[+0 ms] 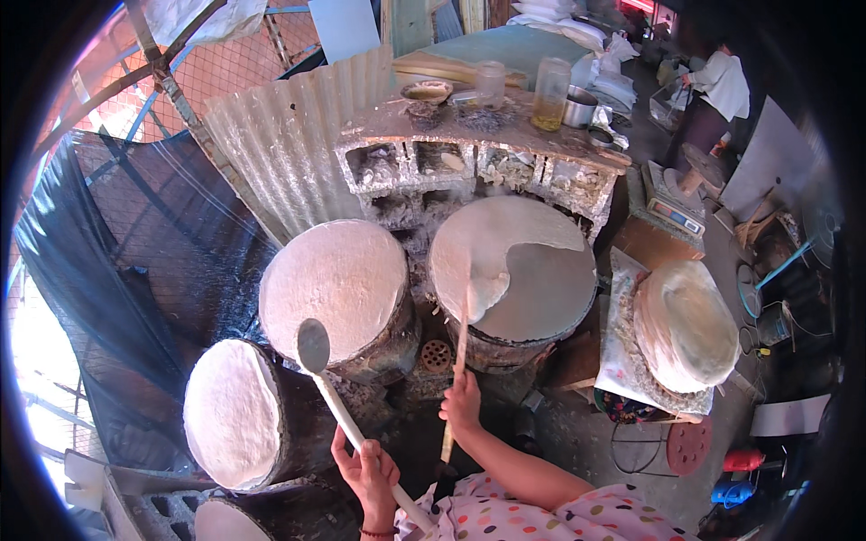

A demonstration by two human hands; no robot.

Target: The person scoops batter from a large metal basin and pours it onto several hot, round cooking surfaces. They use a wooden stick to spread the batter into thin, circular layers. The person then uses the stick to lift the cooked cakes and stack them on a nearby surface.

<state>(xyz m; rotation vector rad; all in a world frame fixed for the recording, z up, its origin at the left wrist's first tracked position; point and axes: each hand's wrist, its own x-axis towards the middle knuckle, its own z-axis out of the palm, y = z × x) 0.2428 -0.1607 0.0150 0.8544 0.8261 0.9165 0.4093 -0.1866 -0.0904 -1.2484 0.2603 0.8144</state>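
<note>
My left hand (368, 473) is closed around the pale handle of a long ladle (313, 345), whose dark round head sits over the near edge of the middle griddle (334, 279). A pale layer of batter covers that griddle. In my right hand (462, 408) I grip a long wooden stick (463, 338), its far end at the right-hand griddle (552, 298). There, a thin pale flatbread (483, 234) covers the left and far part, with a loose flap beside the stick's end. The griddle's dark surface shows on the near right.
Another coated griddle (232, 415) stands at left, and part of one more (230, 521) below it. A stack of round flatbreads (690, 325) lies at right near a scale (677, 216). Jars (550, 95) stand on the block shelf behind. Far right, a person (722, 90) stands.
</note>
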